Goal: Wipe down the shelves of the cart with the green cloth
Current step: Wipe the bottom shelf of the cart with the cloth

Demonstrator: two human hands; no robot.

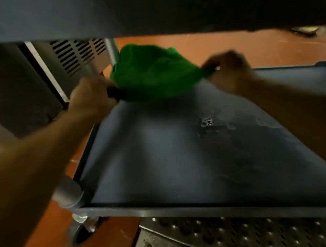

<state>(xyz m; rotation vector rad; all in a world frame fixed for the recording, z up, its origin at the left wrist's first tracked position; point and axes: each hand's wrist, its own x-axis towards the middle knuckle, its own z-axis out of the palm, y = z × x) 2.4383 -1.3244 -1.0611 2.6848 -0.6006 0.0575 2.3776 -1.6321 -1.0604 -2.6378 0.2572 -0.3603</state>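
i hold the green cloth (151,71) stretched between both grips at the far end of the cart's lower shelf (152,158), under the dark upper shelf (142,5); the left grip (90,99) is closed round one bunched end and the right grip (231,68) pinches the opposite corner; the middle billows up in a loose hump, and its lower edge seems to touch the shelf, though the blur leaves that unsure; i cannot make out single fingers.

i judge the cloth light and wholly limp; it will fold, bunch and trail wherever i pull, with no stiffness to push with; held by two ends it only skims, so for real wiping i would gather it into a pad under a flat palm and press down; i cannot tell whether it is damp; if so, it will cling a little and drag.

the lower shelf looks hard and smooth with a raised rim; a patch of streaky, wet-looking marks (220,124) lies on its right side, and the pad belongs there; the corner by the post (112,51) calls for fabric pushed in with a fingertip; the risk i see is a loose end snagging the rim or sliding off the far edge to the red floor (241,44).
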